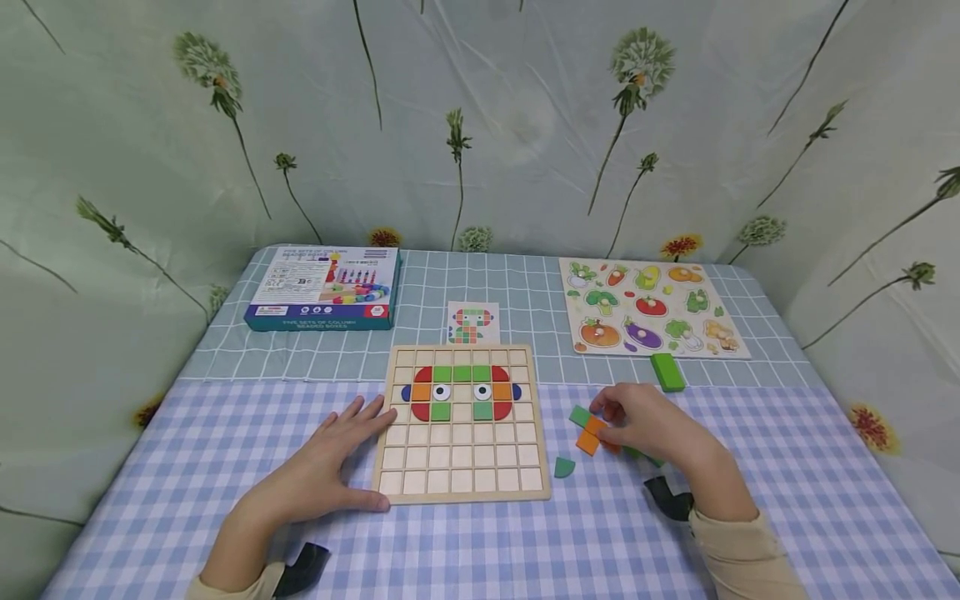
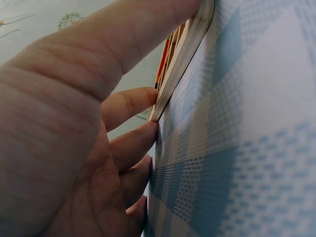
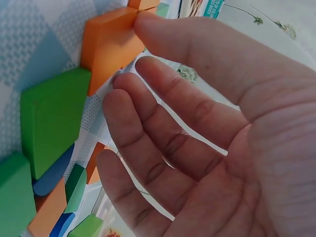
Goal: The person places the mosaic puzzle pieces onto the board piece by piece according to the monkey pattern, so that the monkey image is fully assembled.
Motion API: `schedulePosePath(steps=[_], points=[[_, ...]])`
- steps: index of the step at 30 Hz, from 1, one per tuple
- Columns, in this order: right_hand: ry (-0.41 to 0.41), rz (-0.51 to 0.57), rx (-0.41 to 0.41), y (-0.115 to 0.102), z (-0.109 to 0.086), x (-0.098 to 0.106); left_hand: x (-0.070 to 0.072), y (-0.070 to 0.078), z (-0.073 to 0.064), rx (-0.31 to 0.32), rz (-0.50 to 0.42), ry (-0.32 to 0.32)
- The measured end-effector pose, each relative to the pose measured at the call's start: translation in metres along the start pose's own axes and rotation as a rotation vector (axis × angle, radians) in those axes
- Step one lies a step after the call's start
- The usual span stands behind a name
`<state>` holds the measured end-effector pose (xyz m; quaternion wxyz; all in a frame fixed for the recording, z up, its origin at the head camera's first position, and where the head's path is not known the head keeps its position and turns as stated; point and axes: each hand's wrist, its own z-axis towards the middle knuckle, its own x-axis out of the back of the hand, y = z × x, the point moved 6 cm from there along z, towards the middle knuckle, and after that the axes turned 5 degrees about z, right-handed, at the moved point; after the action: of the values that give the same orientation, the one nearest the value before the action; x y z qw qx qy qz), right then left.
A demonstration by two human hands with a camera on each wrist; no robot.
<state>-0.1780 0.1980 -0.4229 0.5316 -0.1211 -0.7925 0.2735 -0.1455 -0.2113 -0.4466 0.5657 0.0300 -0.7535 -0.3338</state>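
Note:
My left hand (image 1: 330,462) steadies the wooden grid board (image 1: 462,498), fingertips at its left edge and thumb by the lower left corner. In the left wrist view the fingers (image 2: 133,143) reach along the board's side. Red, green, orange and blue tiles with two eye tiles form part of a face on the board. My right hand (image 1: 648,425) is over a loose pile of tiles, its fingers loosely bent. Its thumb (image 3: 168,34) touches an orange tile (image 3: 111,47), and the index fingertip is close beside it. A green tile (image 3: 57,118) lies nearby.
A pattern card (image 1: 472,321) lies behind the board. The boxed bead set (image 1: 322,287) is at back left, the vegetable puzzle board (image 1: 622,308) at back right. A green block (image 1: 667,372) sits before the puzzle; a green quarter-round tile (image 1: 564,467) lies right of the board.

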Motion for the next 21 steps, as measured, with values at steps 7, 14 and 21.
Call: schedulePosePath(steps=[7, 14, 21], points=[[0.009, -0.007, -0.025, -0.0004, 0.0014, -0.0001, -0.0003, -0.0010, -0.0004, 0.003, 0.002, 0.003], [0.008, -0.028, -0.026, 0.0016, 0.0017, -0.0005, -0.0015, -0.0018, -0.0009, -0.003, 0.004, 0.010], [0.016, -0.063, -0.004, 0.0006, 0.0005, 0.0002, -0.0007, -0.0025, -0.0014, -0.025, 0.001, 0.029]])
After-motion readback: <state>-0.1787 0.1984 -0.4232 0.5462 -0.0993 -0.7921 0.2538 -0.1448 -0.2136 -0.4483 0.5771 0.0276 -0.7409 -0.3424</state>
